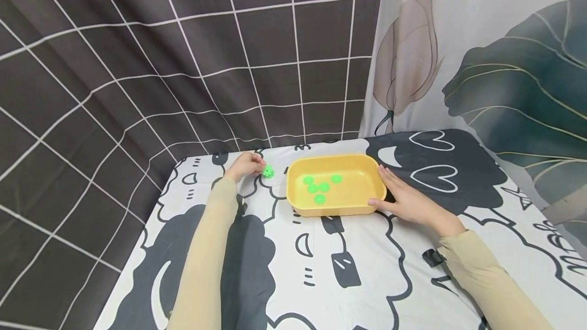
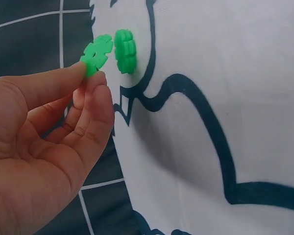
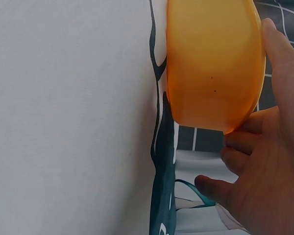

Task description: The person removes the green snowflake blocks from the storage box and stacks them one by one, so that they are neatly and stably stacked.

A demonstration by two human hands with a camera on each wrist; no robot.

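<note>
Between thumb and fingertips, my left hand (image 1: pixel 245 165) pinches a flat, bright green, flower-shaped plastic disc (image 2: pixel 98 52), held tilted. Right beside that disc, a short stack of matching green discs (image 2: pixel 126 52) stands on the patterned cloth. A yellow plastic basin (image 1: pixel 337 210) is to the right of the stack, with several green discs (image 1: pixel 319 199) lying flat in its left half. My right hand (image 1: pixel 410 201) touches the basin's right end with its fingers extended, the thumb at the front corner and the fingertips toward the back.
Black-and-white cartoon cloth (image 1: pixel 293 269) covers the surface under everything. A dark curtain with a white grid (image 1: pixel 270 85) hangs along the back and left. At the right hangs a pale curtain with large leaf prints (image 1: pixel 518 80).
</note>
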